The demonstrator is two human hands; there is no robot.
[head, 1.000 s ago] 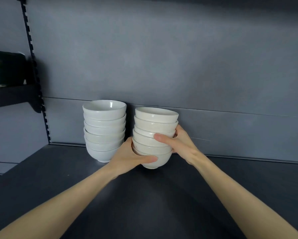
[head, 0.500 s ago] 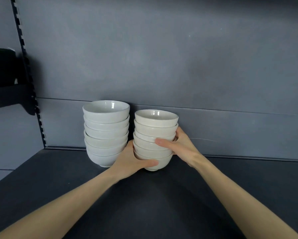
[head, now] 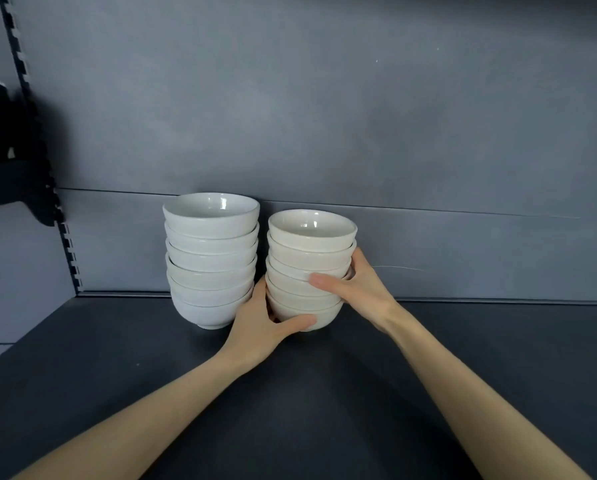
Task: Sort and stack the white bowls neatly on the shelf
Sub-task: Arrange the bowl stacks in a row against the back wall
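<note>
A grey back panel (head: 324, 116) fills most of the head view, with a slotted upright (head: 37, 150) along its left side. Below it lies the dark shelf (head: 117, 375).

Two stacks of nested bowls stand on the shelf against the panel. The left stack (head: 212, 268) is white, about six bowls by the rims, and its top bowl is empty. Just beside it, with a narrow gap, the right stack (head: 307, 258) is creamier and a little lower. It also has about six bowls and an empty top bowl. Its foot sits at the shelf surface, though whether it rests its full weight there cannot be told.

Both hands grip the right stack. The left hand (head: 259, 323) curls round the lowest bowl, thumb across its front and fingers hidden in the gap between the stacks. The right hand (head: 363, 289) wraps the middle bowls from the right, thumb laid across the front and fingers round the far side.

Compared with a second ago, the gap between the stacks is narrower and the right stack's base sits more level with the left one's. Both hands keep the same hold.
</note>
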